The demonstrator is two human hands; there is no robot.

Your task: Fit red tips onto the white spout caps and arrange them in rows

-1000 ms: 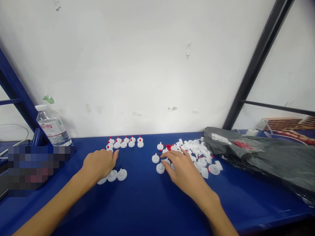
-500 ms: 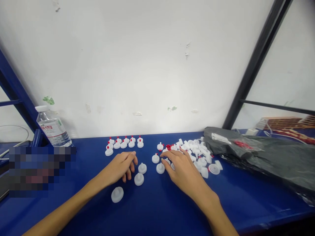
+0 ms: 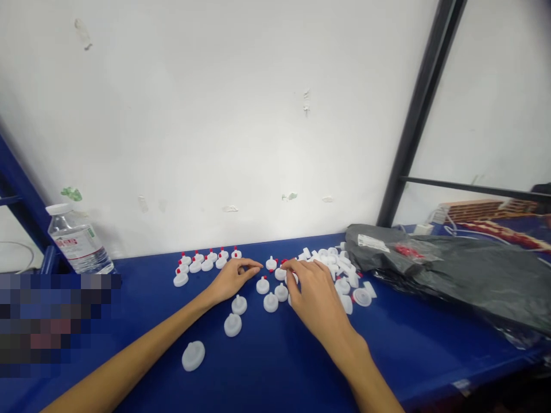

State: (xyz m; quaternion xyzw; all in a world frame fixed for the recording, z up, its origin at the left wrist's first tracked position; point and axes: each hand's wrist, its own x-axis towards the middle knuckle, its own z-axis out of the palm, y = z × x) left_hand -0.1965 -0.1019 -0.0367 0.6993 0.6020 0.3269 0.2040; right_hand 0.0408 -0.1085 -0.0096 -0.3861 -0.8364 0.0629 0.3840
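Observation:
My left hand (image 3: 235, 278) is just above the blue table, palm down. Its fingers stretch right toward white round caps with a short spout, thumb and index tips close together with nothing visible between them. The nearest are a white cap with a red tip (image 3: 271, 263) and another white cap (image 3: 262, 285). My right hand (image 3: 316, 292) bends its fingers down over the small red tips (image 3: 283, 262) at the left edge of the heap of white parts (image 3: 333, 259). Its fingertips come together there; what they hold is hidden. Bare white caps (image 3: 233, 325) lie below the left hand.
Rows of red-tipped caps (image 3: 207, 263) stand at the back left. A water bottle (image 3: 80, 241) is against the wall. To the right lies a dark plastic bag (image 3: 430, 275) with a clear pouch of red pieces (image 3: 408, 251). A dark post (image 3: 413, 115) rises behind it.
My left hand has moved right and stretched its fingers toward the caps. The right hand has shifted up to the red tips, fingers bent closer together. The whole view has shifted slightly.

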